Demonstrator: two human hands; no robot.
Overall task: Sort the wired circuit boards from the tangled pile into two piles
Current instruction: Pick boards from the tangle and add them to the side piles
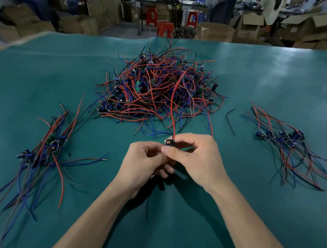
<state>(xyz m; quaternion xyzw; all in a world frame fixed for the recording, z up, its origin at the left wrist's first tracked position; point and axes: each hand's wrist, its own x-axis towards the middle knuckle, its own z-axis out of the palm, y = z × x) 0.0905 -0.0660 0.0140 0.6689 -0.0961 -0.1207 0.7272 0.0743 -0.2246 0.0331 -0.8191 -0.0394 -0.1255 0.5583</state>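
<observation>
Both hands meet over the near middle of the green worktop (276,77), just this side of the tangled pile (157,89). One small circuit board (169,142) sits between them, held clear of the cloth.

Right hand (198,160): thumb and forefinger curled and pinched on the board, remaining fingers loosely bent behind. Left hand (147,161): fingers (163,171) curled, thumb pressed up against the lower side of the same board; it seems to hold the wires that hang under it, though those are mostly hidden by the palm.

Key relation: the board's red wire (173,105) leaves the top of the board and runs straight away from the person, rising up and arching onto the tangled pile. So the long axis of board plus lead points directly away from the person, and the far end of the wire appears still to lie on or in the heap; whether it is snagged cannot be told.

Left pile (42,151) and right pile (284,139) lie well apart on either side, each with its leads trailing toward the person. The board is roughly midway between them.

Judgement: the lead needs drawing toward the person, along its own line, to come free before the board goes sideways to either pile. Which pile cannot be told from here.
</observation>
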